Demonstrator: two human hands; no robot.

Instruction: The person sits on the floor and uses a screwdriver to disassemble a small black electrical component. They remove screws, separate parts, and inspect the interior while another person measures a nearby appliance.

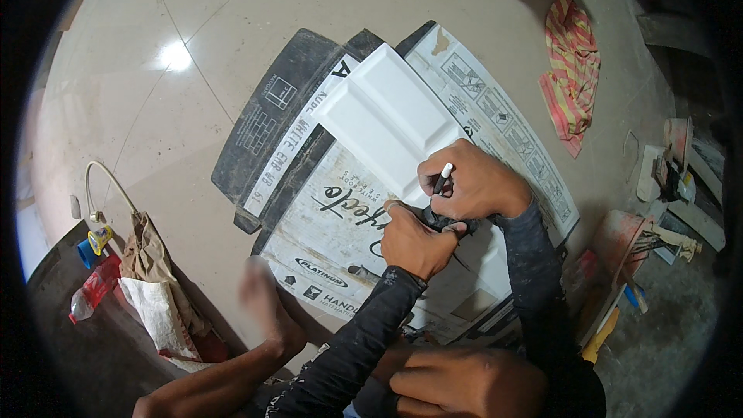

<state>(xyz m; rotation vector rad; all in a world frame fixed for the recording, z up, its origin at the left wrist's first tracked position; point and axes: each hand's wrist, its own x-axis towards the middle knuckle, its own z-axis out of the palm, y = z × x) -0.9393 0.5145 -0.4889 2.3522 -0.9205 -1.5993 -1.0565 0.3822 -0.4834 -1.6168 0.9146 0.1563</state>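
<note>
A white moulded panel (387,101) with raised, stepped faces lies on a flattened printed carton (333,193) in front of me. Both hands meet at the panel's near end. My right hand (484,186) is closed around a slim marker-like thing (444,178) with a white end and a dark body, which pokes up between thumb and fingers. Just below it, my left hand (418,244) is closed on a small dark object (439,221). Its kind I cannot make out, as the fingers cover most of it.
A striped red and yellow cloth (571,70) lies on the tiled floor at far right. A tub of tools (623,244) and scraps stands to my right. At left are a brown and white sack (147,263) and a red bottle (94,290). My bare foot (259,294) rests beside the carton.
</note>
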